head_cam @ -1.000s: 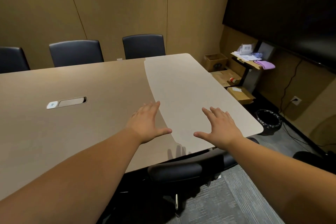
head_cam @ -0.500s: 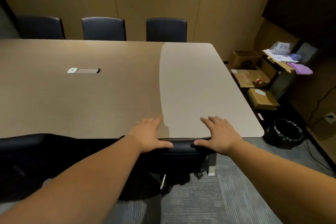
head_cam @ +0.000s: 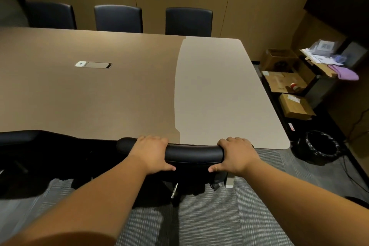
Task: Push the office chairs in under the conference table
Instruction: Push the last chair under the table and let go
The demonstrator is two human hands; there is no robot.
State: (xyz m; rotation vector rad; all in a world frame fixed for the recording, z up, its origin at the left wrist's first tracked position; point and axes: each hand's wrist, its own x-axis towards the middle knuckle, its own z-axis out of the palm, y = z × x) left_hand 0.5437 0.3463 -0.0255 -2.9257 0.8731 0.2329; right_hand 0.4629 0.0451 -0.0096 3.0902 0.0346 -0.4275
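Note:
A black office chair (head_cam: 194, 153) stands right in front of me, its backrest top close against the near edge of the long conference table (head_cam: 111, 94). My left hand (head_cam: 150, 153) grips the left part of the backrest top, fingers curled over it. My right hand (head_cam: 235, 155) grips the right end the same way. Its seat is hidden below the backrest. A second black chair (head_cam: 18, 138) sits to the left at the near edge. Three dark chairs (head_cam: 118, 18) line the far side, tucked in.
A cable port (head_cam: 93, 64) is set in the tabletop. Right of the table are cardboard boxes (head_cam: 284, 82), a low shelf with papers and a purple cloth (head_cam: 344, 73), a black bin (head_cam: 319, 147) and cables on the grey carpet (head_cam: 209, 219).
My hands came back from hovering over the tabletop and closed on the chair's backrest top. My view moved back and tilted down, showing more carpet.

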